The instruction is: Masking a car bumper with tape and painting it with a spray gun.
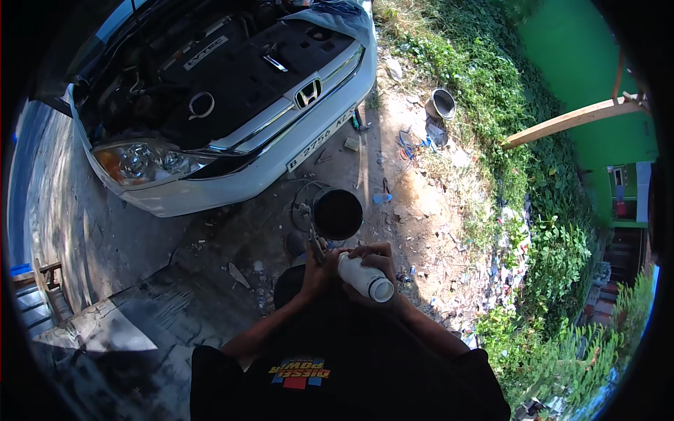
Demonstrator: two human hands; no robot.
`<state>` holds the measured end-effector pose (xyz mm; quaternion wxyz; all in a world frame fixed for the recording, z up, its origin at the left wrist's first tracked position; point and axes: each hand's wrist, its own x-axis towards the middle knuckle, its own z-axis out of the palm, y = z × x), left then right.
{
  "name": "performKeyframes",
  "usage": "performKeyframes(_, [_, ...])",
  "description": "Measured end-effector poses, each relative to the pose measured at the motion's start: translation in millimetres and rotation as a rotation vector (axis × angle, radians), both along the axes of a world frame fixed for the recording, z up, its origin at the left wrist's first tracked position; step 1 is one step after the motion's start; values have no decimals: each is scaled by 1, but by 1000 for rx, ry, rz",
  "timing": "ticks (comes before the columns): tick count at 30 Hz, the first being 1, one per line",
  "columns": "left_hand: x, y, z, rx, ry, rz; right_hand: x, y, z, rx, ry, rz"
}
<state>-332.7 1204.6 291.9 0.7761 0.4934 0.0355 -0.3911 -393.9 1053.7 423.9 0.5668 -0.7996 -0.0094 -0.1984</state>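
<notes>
My left hand (317,272) is closed around a slim grey metal tool (316,237) that points away from me; its exact kind is unclear. Close beside it, my right hand (375,261) grips a white bottle (365,276), tilted with its round pale end toward me. The fingers wrap over its top and side. Just beyond both hands is a round black bucket (338,214) with a dark inside. A thin looped hose or wire (298,203) lies at its left edge, partly behind the tool.
Ahead stands a white car (210,193) with its hood up and engine bay exposed. A ring-shaped part (201,105) and a cloth (333,17) rest on it. Another bucket (441,104) tips over near the weeds (484,91). A clear plastic bottle (382,198) and litter lie on the dirt.
</notes>
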Motion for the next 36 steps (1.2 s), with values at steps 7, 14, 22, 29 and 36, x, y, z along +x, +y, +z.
performKeyframes(7, [14, 13, 23, -69, -229, -220, 13, -78, 70, -515, 288, -118])
performKeyframes(14, [12, 25, 24, 8, -343, -415, 26, -95, 95, -627, 349, -163])
performKeyframes(22, [11, 33, 19, 112, -564, -514, 35, -95, 118, -831, 282, -110])
performKeyframes(29, [8, 30, 49, 114, -514, -479, 40, -96, 128, -937, 231, -98])
performKeyframes(36, [6, 30, 52, 120, -445, -576, 42, -96, 133, -991, 232, -66])
